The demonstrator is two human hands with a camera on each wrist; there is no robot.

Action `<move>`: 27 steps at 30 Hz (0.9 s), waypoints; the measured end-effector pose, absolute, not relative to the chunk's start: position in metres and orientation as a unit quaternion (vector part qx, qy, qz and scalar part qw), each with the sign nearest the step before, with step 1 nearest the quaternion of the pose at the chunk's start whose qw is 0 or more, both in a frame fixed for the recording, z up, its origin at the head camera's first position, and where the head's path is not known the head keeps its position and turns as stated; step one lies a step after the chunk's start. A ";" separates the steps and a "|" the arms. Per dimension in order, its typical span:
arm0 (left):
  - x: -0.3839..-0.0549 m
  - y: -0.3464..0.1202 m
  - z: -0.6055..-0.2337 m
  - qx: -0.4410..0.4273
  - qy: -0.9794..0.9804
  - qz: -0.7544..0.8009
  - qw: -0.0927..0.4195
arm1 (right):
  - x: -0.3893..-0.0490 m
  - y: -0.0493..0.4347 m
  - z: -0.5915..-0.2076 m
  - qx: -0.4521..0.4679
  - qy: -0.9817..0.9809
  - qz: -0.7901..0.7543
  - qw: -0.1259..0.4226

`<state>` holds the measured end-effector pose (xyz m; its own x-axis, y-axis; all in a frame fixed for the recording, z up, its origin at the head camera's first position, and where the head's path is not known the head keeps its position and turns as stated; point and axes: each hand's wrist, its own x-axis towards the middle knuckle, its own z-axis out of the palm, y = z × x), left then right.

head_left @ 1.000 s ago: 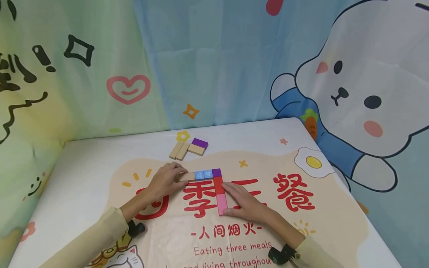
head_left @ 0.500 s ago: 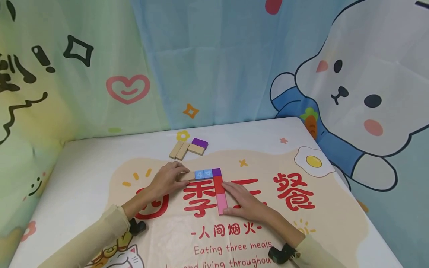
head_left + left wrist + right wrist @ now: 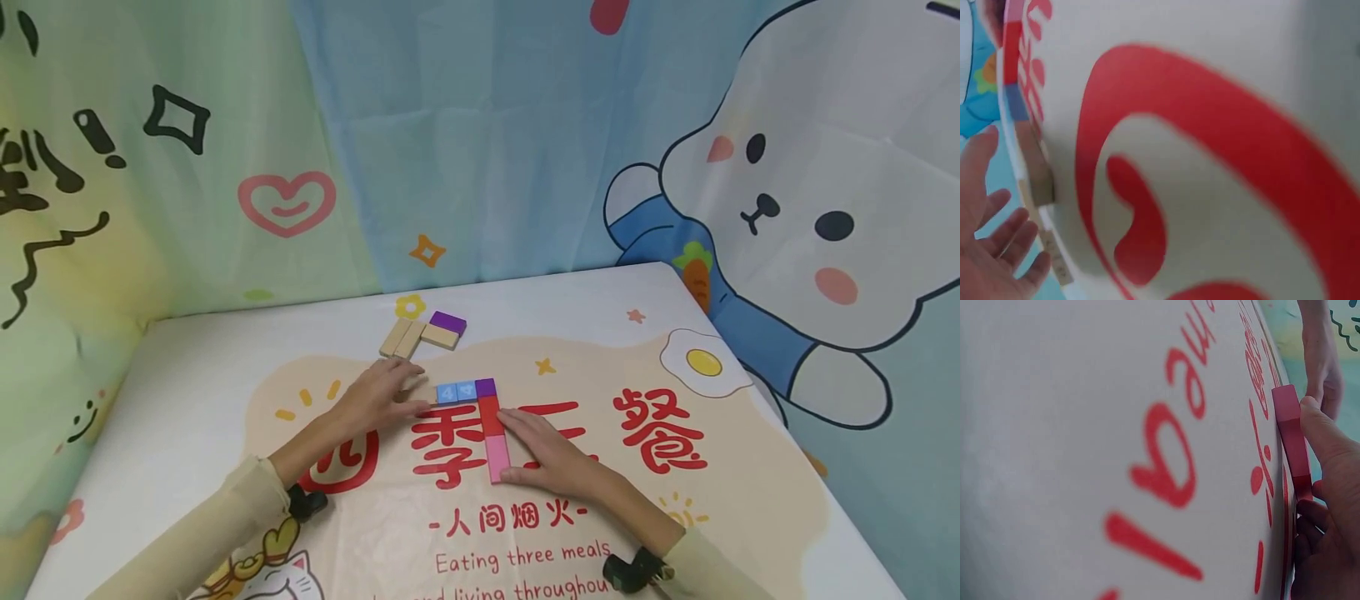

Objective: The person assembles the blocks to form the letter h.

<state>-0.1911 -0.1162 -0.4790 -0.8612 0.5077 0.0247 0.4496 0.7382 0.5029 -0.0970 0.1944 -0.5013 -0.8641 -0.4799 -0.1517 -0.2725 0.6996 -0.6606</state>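
A bent row of domino-like tiles lies on the table: a pink tile point(image 3: 498, 460), a red tile point(image 3: 491, 417), a purple tile point(image 3: 485, 387) at the corner, and blue squares marked 4 point(image 3: 456, 392) leading left. A plain wooden tile point(image 3: 1036, 165) continues the row beyond the blue; in the head view my left hand mostly covers it. My left hand point(image 3: 384, 398) is beside that end, fingers spread, holding nothing. Along the right side of the pink and red tiles rests my right hand point(image 3: 557, 457), its thumb at the pink and its fingertips at the red, fingers fairly straight.
Behind the row lie two wooden tiles point(image 3: 402, 337) side by side and a wooden piece with a purple strip point(image 3: 444, 329). A printed cloth point(image 3: 750, 483) covers the table, and a cartoon curtain point(image 3: 487, 150) hangs behind its far edge.
My left hand has let go of the wooden tile end and its fingers have spread slightly. My right hand and the row of tiles have stayed in place.
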 end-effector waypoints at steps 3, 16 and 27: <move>-0.202 -0.124 -0.472 0.260 0.926 0.265 0.061 | -0.097 0.194 -0.502 -0.208 0.907 -0.329 0.159; -0.285 -0.172 -0.460 0.289 0.921 0.201 0.169 | -0.098 0.193 -0.501 -0.203 0.909 -0.324 0.167; -0.308 -0.155 -0.459 0.277 0.925 0.129 0.227 | -0.097 0.193 -0.502 -0.196 0.909 -0.326 0.169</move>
<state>-0.3081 -0.1548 -0.4587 -0.7437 0.5705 -0.3485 0.4537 0.8136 0.3636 -0.0971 0.1928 -0.5020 -0.8662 -0.4664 -0.1792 -0.2465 0.7109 -0.6587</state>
